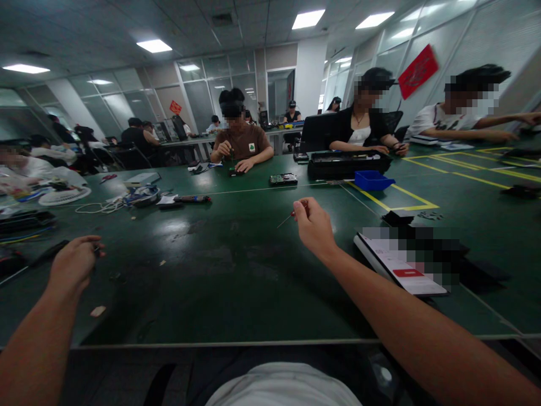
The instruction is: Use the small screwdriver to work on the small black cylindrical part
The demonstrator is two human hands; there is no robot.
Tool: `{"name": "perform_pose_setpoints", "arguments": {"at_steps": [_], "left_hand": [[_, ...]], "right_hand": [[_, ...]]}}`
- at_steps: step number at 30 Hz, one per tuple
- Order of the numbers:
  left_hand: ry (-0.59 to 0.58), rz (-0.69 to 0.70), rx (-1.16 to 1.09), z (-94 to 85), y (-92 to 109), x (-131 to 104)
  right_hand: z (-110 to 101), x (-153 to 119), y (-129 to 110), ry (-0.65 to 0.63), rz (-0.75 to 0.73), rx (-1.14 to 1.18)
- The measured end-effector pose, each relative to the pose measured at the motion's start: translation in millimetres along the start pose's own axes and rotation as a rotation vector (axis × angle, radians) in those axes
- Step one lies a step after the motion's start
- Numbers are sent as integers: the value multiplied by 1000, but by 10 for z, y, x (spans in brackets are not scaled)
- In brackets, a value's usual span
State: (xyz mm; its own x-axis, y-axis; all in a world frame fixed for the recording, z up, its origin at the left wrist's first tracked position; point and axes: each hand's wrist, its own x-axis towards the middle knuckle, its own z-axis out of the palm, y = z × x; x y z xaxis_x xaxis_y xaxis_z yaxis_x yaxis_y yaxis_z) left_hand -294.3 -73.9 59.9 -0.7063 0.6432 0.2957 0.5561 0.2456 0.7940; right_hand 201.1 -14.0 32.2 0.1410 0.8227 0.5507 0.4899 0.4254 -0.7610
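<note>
At the left, the left hand (76, 262) hangs over the green table (211, 304), its fingers curled; something small and dark shows at the fingertips, but I cannot tell whether it is gripped. Well to the right, the screwdriver (291, 215) is pinched in the closed fingers of the right hand (316, 228), its long axis slanting down and leftward to a thin tip. The circuit board (284, 179) lies beyond the right hand, the nearer one; the flat white notebook (393, 262) lies right of it.

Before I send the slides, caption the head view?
Right hand holding a thin-shafted screwdriver over a green worktable, left hand curled off to the side.
</note>
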Motion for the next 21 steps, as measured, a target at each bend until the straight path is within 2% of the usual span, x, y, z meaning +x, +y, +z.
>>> {"name": "perform_pose_setpoints", "arguments": {"at_steps": [2,3,8,11,14,18,21], "left_hand": [[-65,-58,-28,155,192,-87],[-123,-42,-44,241,292,-137],[-417,194,-27,740,812,-471],[-579,272,6,1077,1115,-735],[-652,403,97,1407,1370,-1017],[-791,537,68,1797,1571,-1360],[-824,639,-1,2014,1601,-1558]], "right_hand": [[-1,-3,-12,-11,6,-5],[-2,-3,-19,-17,10,-10],[-8,1,-34,-52,29,-33],[-5,5,-12,-68,9,-57],[3,8,23,-79,15,-54],[16,13,56,-66,45,80],[26,16,58,-51,65,219]]}}
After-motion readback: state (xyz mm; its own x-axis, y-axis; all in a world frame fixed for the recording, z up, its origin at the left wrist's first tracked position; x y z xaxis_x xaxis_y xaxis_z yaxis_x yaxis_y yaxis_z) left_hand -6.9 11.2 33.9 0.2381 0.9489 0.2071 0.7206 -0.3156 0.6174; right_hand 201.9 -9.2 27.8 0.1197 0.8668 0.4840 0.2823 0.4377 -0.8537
